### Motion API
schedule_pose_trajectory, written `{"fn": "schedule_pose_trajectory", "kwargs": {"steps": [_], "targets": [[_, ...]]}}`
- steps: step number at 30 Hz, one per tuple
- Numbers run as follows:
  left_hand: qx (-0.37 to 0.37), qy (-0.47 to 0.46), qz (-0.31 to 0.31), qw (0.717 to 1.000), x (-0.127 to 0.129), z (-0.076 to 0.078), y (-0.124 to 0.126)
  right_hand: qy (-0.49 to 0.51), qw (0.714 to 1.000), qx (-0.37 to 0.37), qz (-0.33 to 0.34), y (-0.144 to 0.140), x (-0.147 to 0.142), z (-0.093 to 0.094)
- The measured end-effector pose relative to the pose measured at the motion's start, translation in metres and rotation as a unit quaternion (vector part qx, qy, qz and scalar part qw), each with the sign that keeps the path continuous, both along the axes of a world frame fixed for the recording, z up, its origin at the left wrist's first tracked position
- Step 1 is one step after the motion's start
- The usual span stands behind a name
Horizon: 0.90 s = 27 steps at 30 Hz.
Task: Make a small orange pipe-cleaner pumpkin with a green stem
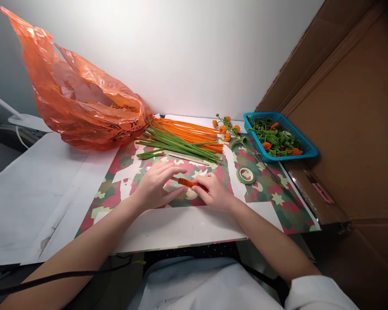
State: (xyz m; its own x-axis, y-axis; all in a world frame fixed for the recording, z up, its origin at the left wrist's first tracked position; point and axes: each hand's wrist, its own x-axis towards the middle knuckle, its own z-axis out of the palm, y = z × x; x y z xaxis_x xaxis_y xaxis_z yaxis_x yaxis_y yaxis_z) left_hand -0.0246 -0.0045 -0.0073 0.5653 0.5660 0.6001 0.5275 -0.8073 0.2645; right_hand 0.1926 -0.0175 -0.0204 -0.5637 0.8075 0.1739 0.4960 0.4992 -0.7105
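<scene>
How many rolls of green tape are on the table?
1. The roll of green tape lies flat on the patterned mat, right of the right hand and in front of the blue basket. More could be hidden inside the orange bag.

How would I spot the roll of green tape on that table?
Find the blue basket at the right of the camouflage-patterned mat. Just in front of it, right of the right hand, lies the green tape roll: the only flat ring, while its neighbours are long stems.
</scene>
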Motion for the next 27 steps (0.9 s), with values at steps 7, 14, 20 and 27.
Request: {"fn": "schedule_pose_trajectory", "kwargs": {"steps": [7, 14, 20, 27], "targets": [[0.053, -0.035, -0.011, 0.998, -0.002, 0.002, 0.004, 0.129, 0.983, -0.13, -0.018, 0.003, 0.002, 0.0], [0.048, 0.056, -0.036, 0.997, -0.009, -0.002, 0.013, 0.088, 0.985, -0.143, 0.026, 0.005, 0.004, -0.004], [0.018, 0.117, -0.053, 0.992, -0.012, -0.006, 0.015, -0.029, 0.998, -0.035, 0.034, 0.004, 0.004, -0.003], [-0.03, 0.152, -0.06, 0.986, -0.012, -0.003, 0.012, -0.099, 0.994, 0.036, 0.039, 0.004, 0.004, -0.006]]}}
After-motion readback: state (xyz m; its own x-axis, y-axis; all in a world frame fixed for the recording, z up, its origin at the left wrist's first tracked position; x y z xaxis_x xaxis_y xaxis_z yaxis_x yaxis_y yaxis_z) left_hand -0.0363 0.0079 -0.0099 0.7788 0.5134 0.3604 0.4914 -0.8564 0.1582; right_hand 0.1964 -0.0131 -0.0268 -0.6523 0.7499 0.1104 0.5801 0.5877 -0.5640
